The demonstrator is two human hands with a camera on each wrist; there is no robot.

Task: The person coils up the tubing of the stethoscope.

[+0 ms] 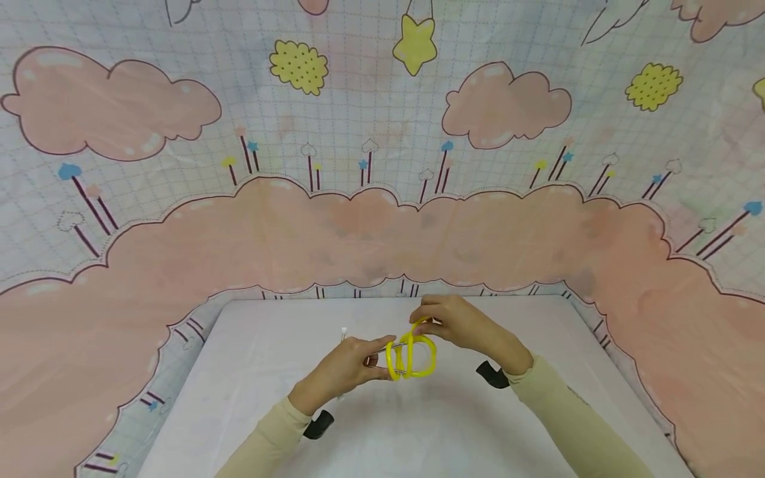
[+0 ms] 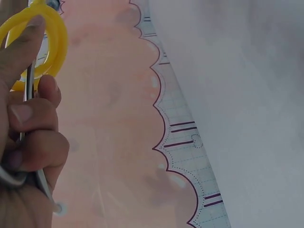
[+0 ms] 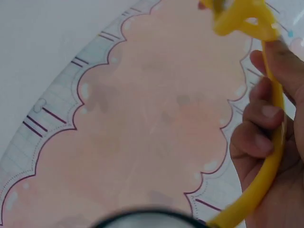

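Note:
A stethoscope with yellow tubing (image 1: 410, 358) is held up over the white table, its tube wound in loops round the metal ear tubes (image 2: 29, 80). My left hand (image 1: 340, 365) grips the ear tubes, thumb and forefinger reaching to the loops. A white ear tip (image 1: 344, 330) sticks out behind that hand. My right hand (image 1: 457, 322) pinches the free part of the tube above the loops. In the right wrist view the yellow tube (image 3: 273, 156) runs down through the curled fingers, towards a dark-rimmed round thing (image 3: 152, 213) at the bottom edge.
The white table (image 1: 239, 418) lies below both hands. A patterned cloth (image 1: 382, 239) with pink clouds and stars stands behind it and along its sides. Black wrist pieces (image 1: 319, 425) show beneath the sleeves.

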